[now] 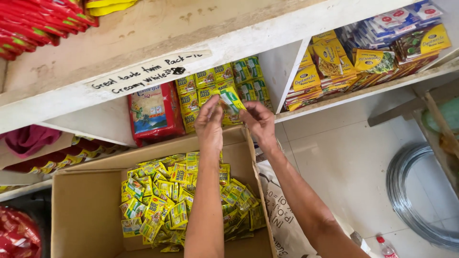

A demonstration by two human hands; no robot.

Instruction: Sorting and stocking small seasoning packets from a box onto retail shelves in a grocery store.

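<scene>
Pinching a tilted sachet (231, 100), long axis diagonal, left hand (209, 125), right hand (258, 122)

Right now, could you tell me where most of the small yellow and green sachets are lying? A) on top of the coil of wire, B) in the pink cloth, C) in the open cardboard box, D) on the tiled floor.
C: the loose sachets lie heaped in the cardboard box below both hands.

A red bag (154, 113) stands on the shelf (143, 43), far left of centre. Farther right, a separate compartment holds stacked yellow packets (330, 62) and blue-and-white packs (382, 26). Red wrappers (33, 24) lie at the far left on top. A wire coil (406, 191) rests on the tiled floor (344, 157), right, beside a small bottle (385, 248).
</scene>
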